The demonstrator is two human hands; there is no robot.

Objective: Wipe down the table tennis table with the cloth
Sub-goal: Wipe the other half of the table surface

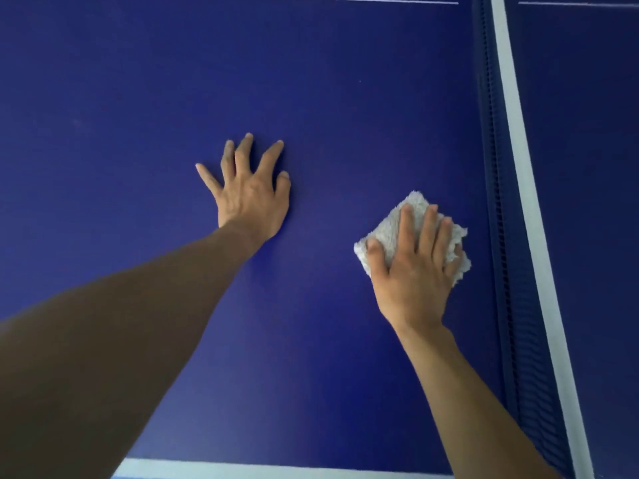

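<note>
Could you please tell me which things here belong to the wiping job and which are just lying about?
In the job: white cloth, pressed flat under the right hand; blue table.
Not in it: net along the right side; left hand, spread on the table, holding nothing.

The net (495, 188) walls off the table (103, 81), blocking any slide to the half behind it. Just beside the net, the right hand (415, 271) presses the cloth (389, 229). Farther from the net, the left hand (250, 198) lies spread flat. Open surface runs between the hands and beyond the left one.
</note>
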